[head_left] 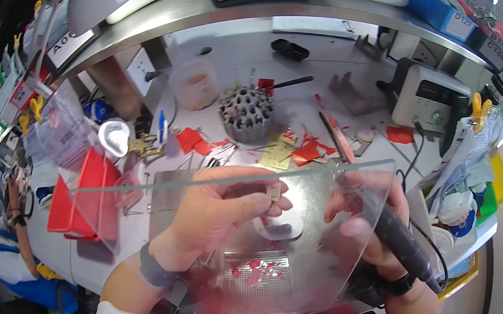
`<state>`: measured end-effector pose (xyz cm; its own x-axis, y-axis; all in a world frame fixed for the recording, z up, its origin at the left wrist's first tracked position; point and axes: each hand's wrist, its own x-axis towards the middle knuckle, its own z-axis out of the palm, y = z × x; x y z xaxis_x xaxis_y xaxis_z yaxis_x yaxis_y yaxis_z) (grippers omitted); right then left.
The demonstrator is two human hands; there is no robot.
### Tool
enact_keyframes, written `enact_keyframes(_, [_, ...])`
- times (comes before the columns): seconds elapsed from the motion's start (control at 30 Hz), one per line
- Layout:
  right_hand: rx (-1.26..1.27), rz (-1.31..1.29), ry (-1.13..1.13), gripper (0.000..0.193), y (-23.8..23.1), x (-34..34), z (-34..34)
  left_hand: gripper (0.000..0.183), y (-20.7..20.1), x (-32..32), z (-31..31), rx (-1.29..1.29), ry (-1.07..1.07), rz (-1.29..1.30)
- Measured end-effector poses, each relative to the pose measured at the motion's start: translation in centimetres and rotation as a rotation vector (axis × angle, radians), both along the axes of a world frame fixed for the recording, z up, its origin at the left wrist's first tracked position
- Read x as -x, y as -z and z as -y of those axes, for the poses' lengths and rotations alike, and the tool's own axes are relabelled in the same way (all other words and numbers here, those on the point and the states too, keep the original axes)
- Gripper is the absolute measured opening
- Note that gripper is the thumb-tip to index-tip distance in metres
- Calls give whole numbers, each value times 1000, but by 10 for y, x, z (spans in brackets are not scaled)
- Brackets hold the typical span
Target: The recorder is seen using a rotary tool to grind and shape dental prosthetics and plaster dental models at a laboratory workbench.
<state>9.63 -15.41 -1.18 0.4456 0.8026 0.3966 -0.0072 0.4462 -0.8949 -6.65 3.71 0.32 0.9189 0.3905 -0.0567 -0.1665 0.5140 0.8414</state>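
Note:
My left hand point(218, 207) is closed, pinching a small beige block-like piece point(273, 191) between thumb and fingers. In my right hand point(386, 193) lies a dark handheld rotary tool point(407, 248), its body slanting down to the right and its front end pointing left. A gap separates the tool's front end from the piece. Both hands are seen through a clear tilted shield point(325, 291). Beneath the left fingers sits a pale round pad point(293, 228) with a dark patch. Nearer me, red scraps point(257, 271) lie on a perforated metal grid point(281, 298).
A round grey bit holder point(244, 117) stands beyond my hands, with red scraps point(310, 153) and a yellow note point(276, 154) beside it. The red bin point(82, 203) is left; a white control box point(430, 96) is at back right. Another person point(27, 266) sits far left.

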Motion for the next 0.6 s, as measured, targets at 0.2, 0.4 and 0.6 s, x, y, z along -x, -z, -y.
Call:
enact_keyframes(0.2, [200,34,69,35,-15,10,14,30,7,0,16,174,139,3])
enact_keyframes(0.4, [66,350,-30,43,-6,14,-1,34,21,1,13,169,210,-24])
enact_keyframes(0.6, [67,389,47,44,-6,16,0,33,23,0,12,164,227,-1])
